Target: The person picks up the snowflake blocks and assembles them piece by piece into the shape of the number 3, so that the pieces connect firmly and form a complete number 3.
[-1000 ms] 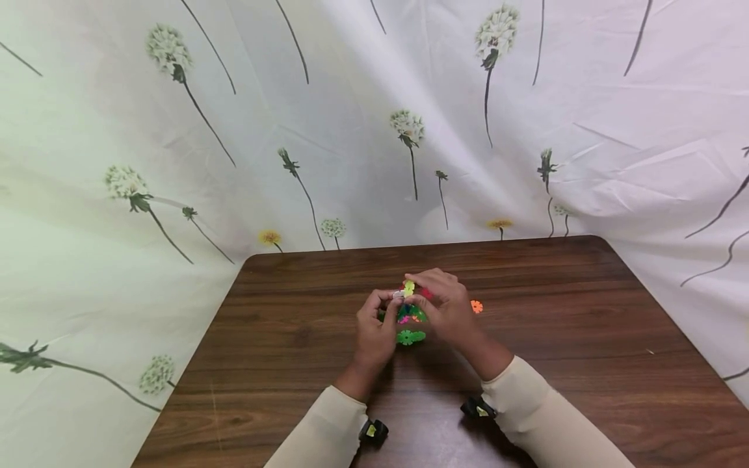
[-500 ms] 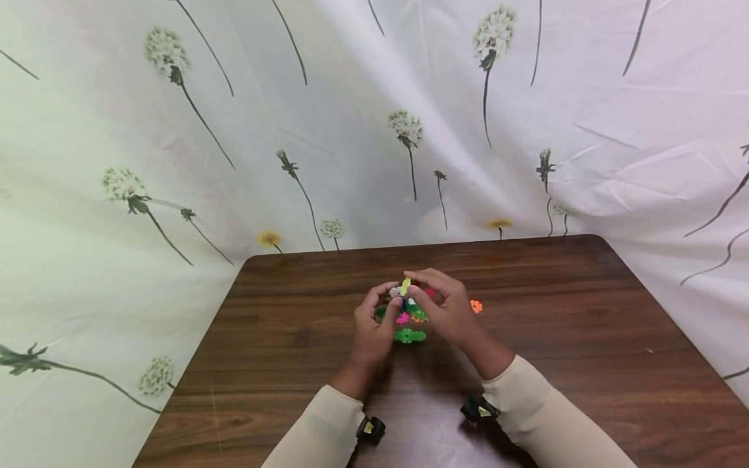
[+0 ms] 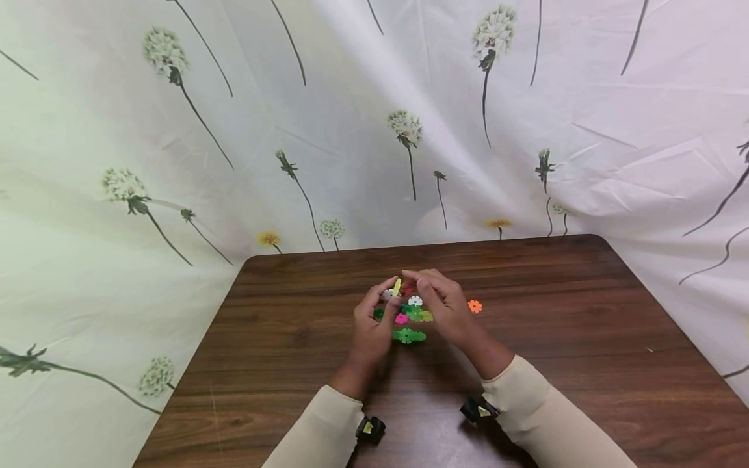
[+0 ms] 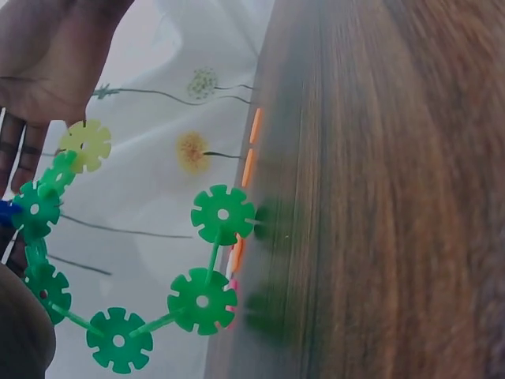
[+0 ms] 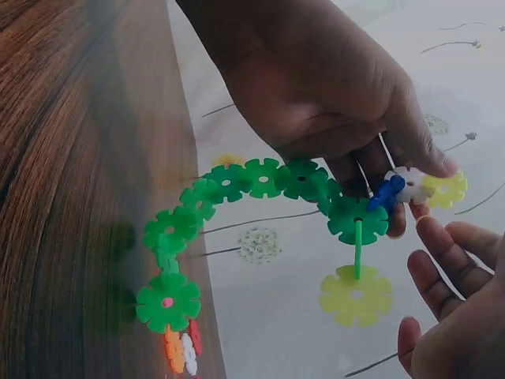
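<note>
My left hand (image 3: 374, 325) pinches a white notched disc (image 5: 410, 183) between thumb and fingers. A yellow disc (image 3: 397, 286) is slotted into the white one, standing edge-up in the head view. A blue disc (image 5: 387, 192) joins them to a curved chain of green interlocking discs (image 5: 263, 178), which hangs below the hand. Another yellow disc (image 5: 357, 295) sits on a side branch of that chain. My right hand (image 3: 447, 305) is just to the right, its fingers loosely bent and apart from the discs; the right wrist view shows its fingertips (image 5: 430, 229) near the white disc.
On the brown wooden table (image 3: 281, 338) lie loose discs beneath the hands: a white one (image 3: 415, 301) and a pink one (image 3: 401, 318). An orange disc (image 3: 475, 306) lies right of the right hand. A flower-printed cloth (image 3: 351, 130) hangs behind the table.
The right hand's fingers have come off the yellow disc. That disc has turned and shifted left with the left hand's hold. More loose discs now show between the hands.
</note>
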A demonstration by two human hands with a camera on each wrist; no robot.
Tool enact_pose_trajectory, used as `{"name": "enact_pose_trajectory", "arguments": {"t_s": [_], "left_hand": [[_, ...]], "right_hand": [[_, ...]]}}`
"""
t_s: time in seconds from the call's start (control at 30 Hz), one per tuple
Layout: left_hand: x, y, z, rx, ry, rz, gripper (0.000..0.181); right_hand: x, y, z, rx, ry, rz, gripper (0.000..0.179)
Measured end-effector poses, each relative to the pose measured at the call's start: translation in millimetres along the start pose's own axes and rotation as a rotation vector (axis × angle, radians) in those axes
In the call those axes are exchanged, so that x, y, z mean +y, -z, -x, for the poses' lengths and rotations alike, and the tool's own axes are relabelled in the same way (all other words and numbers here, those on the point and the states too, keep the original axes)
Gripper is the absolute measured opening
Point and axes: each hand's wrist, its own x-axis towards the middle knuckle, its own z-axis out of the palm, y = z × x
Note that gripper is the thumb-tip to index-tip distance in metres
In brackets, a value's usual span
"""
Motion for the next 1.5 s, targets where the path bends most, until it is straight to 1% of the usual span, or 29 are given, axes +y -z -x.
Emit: {"name": "enact_pose_trajectory", "arguments": {"t_s": [0.1, 0.27, 0.4, 0.6, 0.7, 0.8, 0.87, 0.97, 1.2, 1.27, 1.37, 1.5], "left_hand": [[-0.1, 0.4, -0.4, -0.003, 0.014, -0.005, 0.036], [-0.1, 1.6, -1.2, 0.000, 0.039, -0.003, 0.036], [0.4, 3.3, -1.3, 0.007, 0.057, 0.003, 0.035], [0.6, 5.7, -2.3, 0.030, 0.074, -0.008, 0.034], [0.2, 6.6, -3.1, 0.048, 0.075, -0.015, 0.033], [-0.6, 7.7, -3.5, 0.055, 0.074, -0.016, 0.033], [-1.5, 8.2, -3.5, 0.054, 0.076, -0.012, 0.033], [-3.4, 8.8, -3.0, 0.051, 0.080, -0.009, 0.034], [-6.0, 10.3, -2.5, 0.061, 0.081, -0.011, 0.032], [-5.9, 10.7, -2.4, 0.064, 0.080, -0.006, 0.032], [-4.6, 10.7, -2.3, 0.063, 0.073, 0.004, 0.032], [-4.8, 9.6, -2.5, 0.065, 0.069, 0.010, 0.032]], "right_hand": [[4.0, 1.7, -0.4, 0.032, -0.024, -0.002, 0.038], [15.4, 5.4, -1.3, 0.094, -0.098, -0.001, 0.042], [26.5, 8.8, -1.5, 0.130, -0.195, -0.025, 0.045], [46.7, 11.9, -0.5, 0.171, -0.373, -0.037, 0.050], [59.1, 12.2, 0.4, 0.180, -0.446, -0.049, 0.048], [71.1, 10.6, 0.7, 0.175, -0.487, -0.041, 0.041], [79.8, 8.9, 0.8, 0.160, -0.493, -0.008, 0.037], [91.9, 5.9, 1.2, 0.141, -0.477, 0.029, 0.033], [105.9, 0.9, 2.4, 0.090, -0.403, 0.116, 0.030], [109.2, -1.3, 1.8, 0.071, -0.385, 0.167, 0.028], [113.2, -5.3, 0.4, 0.047, -0.369, 0.273, 0.026], [114.0, -9.3, -2.1, 0.015, -0.383, 0.415, 0.026]]}}
